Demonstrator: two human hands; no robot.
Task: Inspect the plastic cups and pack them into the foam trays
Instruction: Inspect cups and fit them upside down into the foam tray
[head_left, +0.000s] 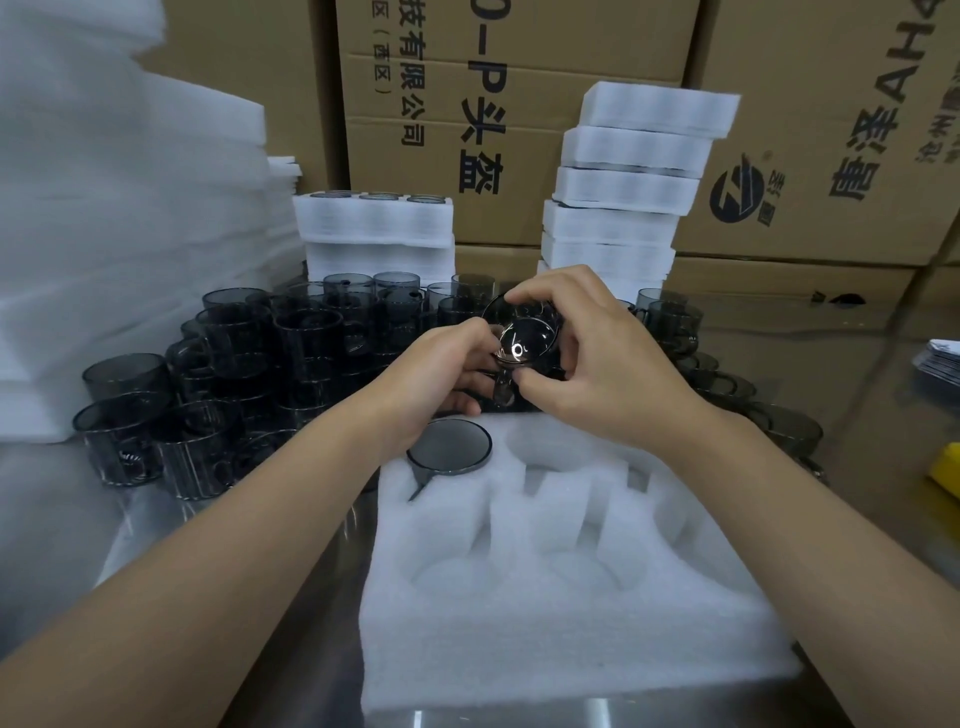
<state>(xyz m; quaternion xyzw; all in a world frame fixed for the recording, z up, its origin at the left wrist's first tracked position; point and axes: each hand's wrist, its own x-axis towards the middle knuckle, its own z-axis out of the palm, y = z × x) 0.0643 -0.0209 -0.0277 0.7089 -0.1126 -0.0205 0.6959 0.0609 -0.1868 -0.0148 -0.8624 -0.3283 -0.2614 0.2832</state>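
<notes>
One wide-angle camera rode on the person's head and looked forward and down along both forearms. It sat near: the left hand (436, 369) and right hand (613, 379), holding a cup (522, 338), met at mid-frame. The foam tray (571, 649) lay nearer the camera than the fingers (543, 290); cardboard boxes (467, 104) stood well beyond them.

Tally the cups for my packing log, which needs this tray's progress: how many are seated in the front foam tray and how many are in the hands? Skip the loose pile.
seated cup in the front foam tray: 1
held cup, gripped by left hand and right hand: 1
Total: 2
The loose pile behind is too crowded to count.
</notes>
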